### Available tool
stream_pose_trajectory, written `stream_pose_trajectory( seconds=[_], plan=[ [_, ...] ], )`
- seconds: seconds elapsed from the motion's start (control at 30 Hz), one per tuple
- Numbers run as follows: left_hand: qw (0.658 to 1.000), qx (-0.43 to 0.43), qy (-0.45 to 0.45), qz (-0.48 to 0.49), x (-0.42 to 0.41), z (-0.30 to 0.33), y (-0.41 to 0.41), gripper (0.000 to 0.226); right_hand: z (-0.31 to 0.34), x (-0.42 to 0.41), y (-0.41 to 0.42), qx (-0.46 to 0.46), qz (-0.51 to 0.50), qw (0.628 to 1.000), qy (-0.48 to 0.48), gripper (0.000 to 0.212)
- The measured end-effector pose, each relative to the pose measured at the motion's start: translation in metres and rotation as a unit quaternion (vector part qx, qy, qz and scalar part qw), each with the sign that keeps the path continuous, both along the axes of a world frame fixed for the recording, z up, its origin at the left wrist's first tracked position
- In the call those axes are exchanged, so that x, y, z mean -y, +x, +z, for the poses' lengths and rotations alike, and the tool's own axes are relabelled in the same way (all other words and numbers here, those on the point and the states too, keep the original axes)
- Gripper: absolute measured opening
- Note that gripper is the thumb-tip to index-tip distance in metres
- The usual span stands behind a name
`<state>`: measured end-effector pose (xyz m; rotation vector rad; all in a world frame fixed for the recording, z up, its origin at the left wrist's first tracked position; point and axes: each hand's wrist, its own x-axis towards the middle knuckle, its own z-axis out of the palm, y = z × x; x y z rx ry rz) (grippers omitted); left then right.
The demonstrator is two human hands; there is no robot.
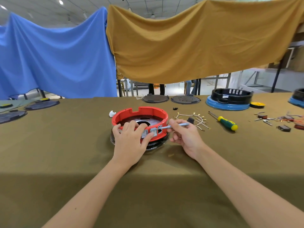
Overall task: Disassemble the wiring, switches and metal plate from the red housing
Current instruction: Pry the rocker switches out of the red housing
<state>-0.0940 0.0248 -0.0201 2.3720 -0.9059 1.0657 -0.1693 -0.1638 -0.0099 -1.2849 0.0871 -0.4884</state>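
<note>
Red housing (139, 118) sits mid-table, left hand (130, 142) gripping its near wall; right hand (184, 135) pinches a grey tool (174, 126) at the metal plate (152, 132). Next, probably, prying it free.

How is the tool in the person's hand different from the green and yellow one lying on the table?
The grey screwdriver is pinched in the right hand, its tip at the red housing; the green and yellow screwdriver lies untouched on the tablecloth. The grey one looks thin and plain; the other has a thick two-coloured handle. Both lie to the right of the housing, which the left hand grips.
</note>
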Motion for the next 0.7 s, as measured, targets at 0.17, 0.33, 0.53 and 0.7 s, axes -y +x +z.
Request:
stream_pose_trajectory(
  seconds=[0.17,0.33,0.53,0.7],
  plan=[
    [0.988,-0.062,0.136,-0.034,-0.004,0.024,0.009,0.037,-0.003,0.001,0.002,-0.006,-0.013,1.0,-0.028,0.019],
    [0.963,-0.171,0.185,-0.1,-0.01,0.046,0.021,0.03,-0.002,0.001,0.003,-0.013,-0.033,0.999,0.01,0.03],
    [0.93,-0.285,0.171,-0.16,-0.017,0.06,0.024,0.033,-0.005,0.0,0.004,-0.014,-0.008,0.999,-0.036,0.016],
    [0.913,-0.337,0.182,-0.138,-0.033,0.075,0.035,0.014,-0.007,-0.003,0.005,-0.005,-0.001,0.994,-0.107,0.007]
  ],
)
